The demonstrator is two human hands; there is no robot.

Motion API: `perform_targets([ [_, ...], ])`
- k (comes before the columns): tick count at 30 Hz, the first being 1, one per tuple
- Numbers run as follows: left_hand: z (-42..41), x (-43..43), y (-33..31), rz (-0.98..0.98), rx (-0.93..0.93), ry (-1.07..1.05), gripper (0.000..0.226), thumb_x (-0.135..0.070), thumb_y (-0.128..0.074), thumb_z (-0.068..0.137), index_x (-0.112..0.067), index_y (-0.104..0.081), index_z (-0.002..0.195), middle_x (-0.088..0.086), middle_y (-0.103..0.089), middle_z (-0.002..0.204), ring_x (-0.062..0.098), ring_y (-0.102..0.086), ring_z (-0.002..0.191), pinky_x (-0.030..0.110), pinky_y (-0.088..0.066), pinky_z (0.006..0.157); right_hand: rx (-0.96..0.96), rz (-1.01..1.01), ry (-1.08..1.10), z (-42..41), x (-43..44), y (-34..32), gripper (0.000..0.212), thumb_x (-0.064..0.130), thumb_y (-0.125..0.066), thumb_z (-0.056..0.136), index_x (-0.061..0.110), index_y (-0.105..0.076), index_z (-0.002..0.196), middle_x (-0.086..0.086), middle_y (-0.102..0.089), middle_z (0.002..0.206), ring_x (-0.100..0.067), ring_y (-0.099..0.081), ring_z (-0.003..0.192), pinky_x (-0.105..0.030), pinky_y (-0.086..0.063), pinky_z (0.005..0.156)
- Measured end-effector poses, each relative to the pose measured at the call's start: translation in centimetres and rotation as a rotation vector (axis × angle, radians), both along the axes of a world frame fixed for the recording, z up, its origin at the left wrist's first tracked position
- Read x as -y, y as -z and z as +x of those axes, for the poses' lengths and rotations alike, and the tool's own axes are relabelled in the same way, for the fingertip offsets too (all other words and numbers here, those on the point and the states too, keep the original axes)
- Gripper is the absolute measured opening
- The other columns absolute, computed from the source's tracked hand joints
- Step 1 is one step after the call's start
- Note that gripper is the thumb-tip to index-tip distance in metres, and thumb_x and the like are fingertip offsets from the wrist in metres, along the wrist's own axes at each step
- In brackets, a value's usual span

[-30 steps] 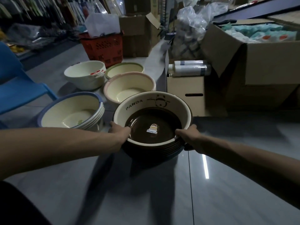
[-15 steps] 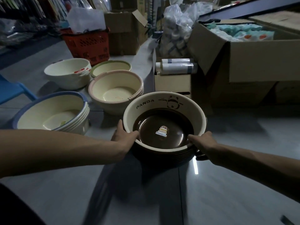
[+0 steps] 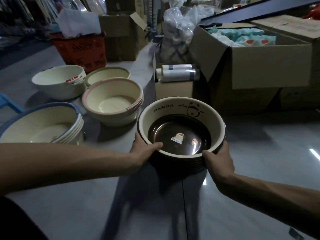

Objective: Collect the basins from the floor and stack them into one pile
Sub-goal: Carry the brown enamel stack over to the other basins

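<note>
Head view: a stack of round brown plastic basins is sitting low in the middle of the frame, over a glossy grey tiled floor, just right of the other basins.
Top basin: its cream inner wall is showing the word PANDA and a panda drawing; a small sticker is lying on the dark bottom.
Contact with floor: the base is hiding behind the hands and shadow, so I cannot tell whether it is touching.
Left hand: it is gripping the near-left rim, the thumb hooking over into the basin and the other fingers curling round the outer wall.
Right hand: it is gripping the near-right rim, the thumb lying along the lip and the other fingers wrapping the ribbed outside, mostly hidden.
Pink-rimmed cream plastic basins: a nested stack is standing on the floor just left of the brown stack, apart from it.
Blue-rimmed cream plastic basins: a nested stack is standing at the left edge.
White plastic basins with a red mark: these are standing farther back, beside a green-rimmed cream basin.
Small cardboard box: it is standing behind the brown stack, carrying white rolls.
Large open cardboard box: it is standing to the right, holding pale blue packs.
Red plastic basket: it is standing well behind the basins.
</note>
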State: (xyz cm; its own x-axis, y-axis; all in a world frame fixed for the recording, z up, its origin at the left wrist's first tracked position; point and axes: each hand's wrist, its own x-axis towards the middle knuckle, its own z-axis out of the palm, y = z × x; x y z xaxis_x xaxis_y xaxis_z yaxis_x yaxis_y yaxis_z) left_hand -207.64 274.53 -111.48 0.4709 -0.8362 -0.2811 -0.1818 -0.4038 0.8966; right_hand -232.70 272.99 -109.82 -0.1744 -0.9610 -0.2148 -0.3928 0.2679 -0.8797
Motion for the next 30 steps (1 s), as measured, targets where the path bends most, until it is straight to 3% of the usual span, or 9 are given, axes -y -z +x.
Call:
perform_targets([
  [3, -0.3, 0.4, 1.1, 0.053, -0.05, 0.0, 0.112, -0.029, -0.088, 0.074, -0.035, -0.01, 0.154, 0.008, -0.037, 0.139, 0.03, -0.045, 0.127, 0.053, -0.049, 0.106, -0.023, 0.006, 0.025, 0.4, 0.7, 0.1, 0.066, 0.017, -0.063, 0.085, 0.032, -0.036, 0.144, -0.002, -0.064, 0.099, -0.028, -0.062, 0.088, -0.044, -0.054, 0.081],
  [9, -0.6, 2.2, 0.8, 0.065, -0.09, -0.001, 0.118, -0.042, -0.09, 0.069, -0.044, -0.007, 0.152, 0.007, -0.028, 0.148, 0.033, -0.04, 0.134, 0.057, -0.057, 0.091, 0.053, 0.04, -0.002, 0.0, 3.6, 0.5, 0.068, 0.02, -0.064, 0.074, 0.042, -0.042, 0.134, 0.003, -0.065, 0.102, -0.028, -0.066, 0.093, -0.055, -0.06, 0.082],
  [17, -2.1, 3.0, -1.0, 0.052, -0.115, -0.018, 0.115, -0.034, -0.086, 0.08, -0.037, 0.0, 0.156, 0.008, -0.022, 0.151, 0.028, -0.034, 0.135, 0.047, -0.06, 0.069, 0.104, 0.059, 0.022, -0.7, 7.5, 1.6, 0.059, 0.022, -0.061, 0.069, 0.039, -0.046, 0.123, 0.0, -0.063, 0.105, -0.031, -0.065, 0.098, -0.056, -0.06, 0.083],
  [22, -2.7, 2.5, -0.9, 0.088, -0.161, -0.023, 0.128, -0.038, -0.087, 0.078, -0.041, 0.012, 0.159, 0.006, -0.019, 0.157, 0.031, -0.032, 0.142, 0.054, -0.059, 0.09, 0.079, 0.055, 0.021, -0.9, 8.1, 0.9, 0.06, 0.017, -0.059, 0.073, 0.027, -0.046, 0.13, -0.006, -0.061, 0.107, -0.033, -0.063, 0.099, -0.057, -0.059, 0.085],
  [26, -4.6, 1.4, -0.6, 0.111, -0.203, 0.029, 0.131, -0.033, -0.085, 0.081, -0.038, 0.019, 0.159, 0.005, -0.008, 0.164, 0.032, -0.028, 0.147, 0.055, -0.057, 0.094, -0.064, -0.022, -0.016, -2.2, 8.7, 0.8, 0.065, 0.022, -0.054, 0.07, 0.026, -0.048, 0.135, -0.007, -0.065, 0.107, -0.032, -0.066, 0.094, -0.057, -0.061, 0.078],
  [30, -6.4, 1.5, -0.1, 0.125, -0.134, 0.076, 0.133, -0.04, -0.082, 0.084, -0.031, 0.03, 0.156, 0.003, 0.012, 0.168, 0.031, -0.014, 0.153, 0.056, -0.056, 0.094, -0.078, -0.014, -0.105, -4.0, 10.4, 0.3, 0.048, 0.008, -0.059, 0.086, 0.022, -0.053, 0.132, -0.01, -0.067, 0.106, -0.03, -0.07, 0.089, -0.052, -0.064, 0.072],
])
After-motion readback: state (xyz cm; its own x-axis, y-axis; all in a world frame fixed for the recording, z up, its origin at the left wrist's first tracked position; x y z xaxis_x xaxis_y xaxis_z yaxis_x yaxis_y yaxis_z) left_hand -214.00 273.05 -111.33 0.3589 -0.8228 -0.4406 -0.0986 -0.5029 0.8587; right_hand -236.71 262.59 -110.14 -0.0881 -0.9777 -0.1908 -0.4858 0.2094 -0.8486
